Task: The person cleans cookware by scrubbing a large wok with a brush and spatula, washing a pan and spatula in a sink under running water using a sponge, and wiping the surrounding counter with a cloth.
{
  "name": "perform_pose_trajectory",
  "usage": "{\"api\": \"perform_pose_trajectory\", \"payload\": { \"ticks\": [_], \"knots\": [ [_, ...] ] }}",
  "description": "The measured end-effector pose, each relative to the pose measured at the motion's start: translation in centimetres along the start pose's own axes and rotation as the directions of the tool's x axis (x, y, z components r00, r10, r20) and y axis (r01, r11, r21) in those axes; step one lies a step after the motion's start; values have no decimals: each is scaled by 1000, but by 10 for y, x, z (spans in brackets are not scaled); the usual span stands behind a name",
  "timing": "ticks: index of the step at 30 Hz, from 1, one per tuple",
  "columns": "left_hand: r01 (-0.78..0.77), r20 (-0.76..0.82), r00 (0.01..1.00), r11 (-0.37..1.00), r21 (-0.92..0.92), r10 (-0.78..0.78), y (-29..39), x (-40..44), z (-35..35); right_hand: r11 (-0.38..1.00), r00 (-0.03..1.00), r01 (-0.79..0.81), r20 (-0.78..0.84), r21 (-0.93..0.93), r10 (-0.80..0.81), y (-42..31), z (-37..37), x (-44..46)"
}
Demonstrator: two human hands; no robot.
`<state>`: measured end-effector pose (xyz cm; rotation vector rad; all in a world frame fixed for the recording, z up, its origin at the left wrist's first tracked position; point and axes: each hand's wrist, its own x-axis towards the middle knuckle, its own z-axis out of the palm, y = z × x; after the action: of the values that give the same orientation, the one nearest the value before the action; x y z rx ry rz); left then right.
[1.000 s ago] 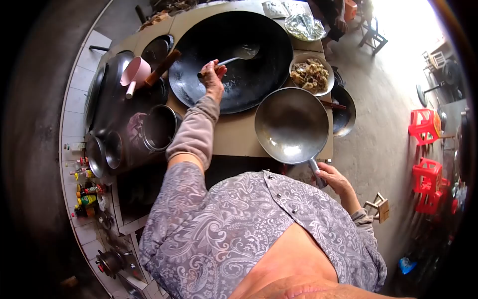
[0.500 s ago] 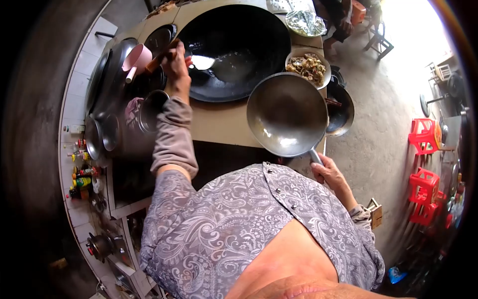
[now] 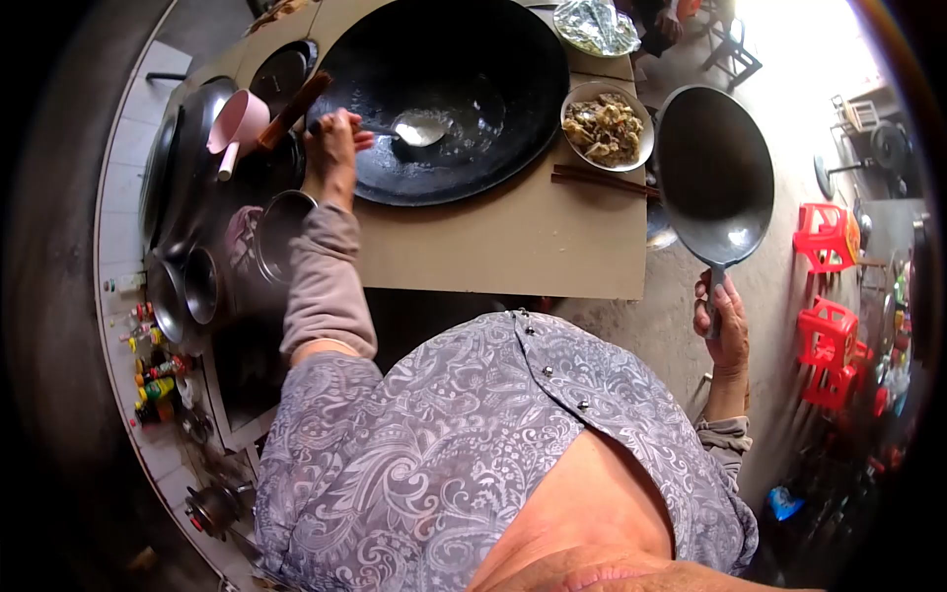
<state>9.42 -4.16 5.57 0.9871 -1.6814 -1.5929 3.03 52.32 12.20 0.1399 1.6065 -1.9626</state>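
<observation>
My left hand (image 3: 333,158) is closed around the handle of a metal ladle (image 3: 420,128), whose bowl dips into the large black wok (image 3: 444,183). A little shiny liquid lies at the bottom of that wok. On the other side, my right hand (image 3: 727,326) grips the handle of a smaller grey wok (image 3: 715,173), held tilted past the counter's right edge. Between the two woks, a bowl of cooked food (image 3: 606,128) rests on the counter, with brown chopsticks (image 3: 604,182) lying just in front of it.
A pink dipper (image 3: 238,122), a brown wooden-looking stick (image 3: 296,111) and dark pots crowd the left side. Behind the food stands a wrapped dish (image 3: 596,28). Red stools (image 3: 827,237) are on the floor at right; part of another person shows at the top.
The smaller wok has swung right, from over the counter's edge to beyond it, uncovering the chopsticks. My left hand and the ladle have shifted, the ladle's bowl lying further into the large wok.
</observation>
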Motion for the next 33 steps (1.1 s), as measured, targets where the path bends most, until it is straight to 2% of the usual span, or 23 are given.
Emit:
{"api": "perform_pose_trajectory", "payload": {
  "ticks": [3, 5, 6, 9, 10, 13, 17, 22, 25, 27, 29, 30, 33],
  "knots": [
    [-69, -102, 994, 972, -225, 47, -56, -3, 30, 990, 997, -46, -50, 136, 53, 8, -19, -3],
    [-101, -126, 990, 922, -374, 58, -75, 8, 44, 987, 991, -59, -106, 149, 75, 16, -25, -4],
    [-53, -121, 993, 903, -426, 2, -78, 14, 49, 987, 983, -71, -160, 146, 94, 23, -29, -4],
    [-40, -119, 992, 764, -644, -49, -94, 44, 58, 987, 957, -73, -267, 142, 109, 34, -28, -7],
    [15, -53, 996, 758, -653, -66, -93, 51, 56, 987, 955, -70, -276, 145, 109, 38, -30, -7],
    [41, 34, 999, 688, -725, -24, -86, 66, 60, 987, 955, -55, -281, 154, 97, 42, -28, -12],
    [148, 174, 984, 684, -714, -31, -73, 67, 56, 986, 962, -46, -258, 159, 86, 38, -25, -12],
    [250, 382, 924, 792, -557, -23, -41, 52, 19, 991, 982, -44, -175, 125, 66, 37, -41, -6],
    [227, 436, 898, 908, -351, -56, 12, 40, -13, 994, 987, -47, -147, 94, 60, 37, -49, 0],
    [183, 426, 900, 969, -166, -97, 49, 41, -37, 995, 992, -50, -114, 81, 60, 36, -56, 5],
    [196, 345, 925, 978, -70, -161, 93, 28, -49, 996, 997, -42, -61, 82, 47, 37, -60, 9],
    [147, 193, 970, 989, 15, -147, 119, 11, -43, 996, 998, -41, -34, 80, 44, 37, -61, 13],
    [105, 225, 962, 971, 215, -154, 160, -16, -30, 998, 999, -34, 9, 58, 33, 38, -64, 26]
  ]
}}
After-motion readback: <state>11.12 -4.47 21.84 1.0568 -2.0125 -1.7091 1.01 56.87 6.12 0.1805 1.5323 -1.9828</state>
